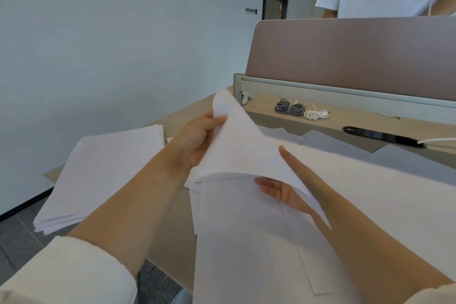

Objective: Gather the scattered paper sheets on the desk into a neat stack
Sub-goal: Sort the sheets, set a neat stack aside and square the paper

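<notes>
White paper covers much of the desk (283, 116). Our left hand (199, 138) grips the lifted sheets (237, 145) by their far corner, thumb over the edge, curling them up above the desk's middle. Our right hand (283, 190) holds the same sheets nearer the front edge, thumb on top and fingers flat beneath. A stack (98, 175) lies at the left edge. Loose sheets (271, 254) spread toward the right edge.
</notes>
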`<state>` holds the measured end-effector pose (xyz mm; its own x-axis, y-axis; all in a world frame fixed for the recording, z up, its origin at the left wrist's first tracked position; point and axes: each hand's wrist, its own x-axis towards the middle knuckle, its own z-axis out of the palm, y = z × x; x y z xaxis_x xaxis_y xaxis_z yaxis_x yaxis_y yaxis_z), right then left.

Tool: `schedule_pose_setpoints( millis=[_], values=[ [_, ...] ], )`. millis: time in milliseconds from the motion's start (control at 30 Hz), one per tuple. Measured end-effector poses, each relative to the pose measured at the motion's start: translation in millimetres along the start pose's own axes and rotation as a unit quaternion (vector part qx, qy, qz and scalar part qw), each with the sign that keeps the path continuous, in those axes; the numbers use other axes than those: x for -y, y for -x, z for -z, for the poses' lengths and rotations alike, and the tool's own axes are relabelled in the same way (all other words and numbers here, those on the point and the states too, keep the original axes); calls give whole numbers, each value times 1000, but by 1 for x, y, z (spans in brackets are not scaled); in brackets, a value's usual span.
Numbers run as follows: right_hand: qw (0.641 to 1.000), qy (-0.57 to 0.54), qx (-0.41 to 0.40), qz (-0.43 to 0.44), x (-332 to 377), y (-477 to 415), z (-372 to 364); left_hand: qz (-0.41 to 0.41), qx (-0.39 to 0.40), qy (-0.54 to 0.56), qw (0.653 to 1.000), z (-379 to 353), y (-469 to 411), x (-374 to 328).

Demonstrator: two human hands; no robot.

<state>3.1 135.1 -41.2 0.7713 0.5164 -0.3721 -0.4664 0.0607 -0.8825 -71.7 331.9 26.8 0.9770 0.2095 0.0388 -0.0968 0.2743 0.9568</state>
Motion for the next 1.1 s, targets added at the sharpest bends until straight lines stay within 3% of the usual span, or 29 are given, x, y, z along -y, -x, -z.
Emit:
schedule_pose_setpoints(
  millis=[67, 300, 433, 533, 567, 633, 733, 900, 1000, 1100],
  values=[
    [1000, -7, 18, -4, 0, 1, 6, -5, 6, -7, 1000, -6, 1, 4],
    [995, 74, -67, 13, 9, 6, 10, 34, -39, 15, 999, -9, 16, 12],
    [992, 79, -90, 26, 30, 23, 11, 33, -23, 77, 996, -35, 17, 22],
    [989, 17, -145, 37, 54, 41, 33, 51, 6, 112, 992, -56, 13, 32],
    [982, 53, -173, 44, 61, 43, 42, 64, 12, 107, 992, -59, 12, 35],
    [962, 175, -202, 59, 75, 58, 64, 112, 26, 49, 992, -69, 8, 44],
    [956, 197, -210, 52, 70, 71, 105, 194, 43, -134, 971, -80, 5, 58],
    [876, 376, -302, 37, 43, 74, 143, 205, 37, -367, 906, -95, 0, 69],
    [849, 417, -321, 45, 33, 72, 148, 215, 28, -384, 897, -98, -1, 70],
    [845, 424, -322, 52, 31, 70, 148, 236, 2, -314, 920, -99, 2, 71]
  ],
)
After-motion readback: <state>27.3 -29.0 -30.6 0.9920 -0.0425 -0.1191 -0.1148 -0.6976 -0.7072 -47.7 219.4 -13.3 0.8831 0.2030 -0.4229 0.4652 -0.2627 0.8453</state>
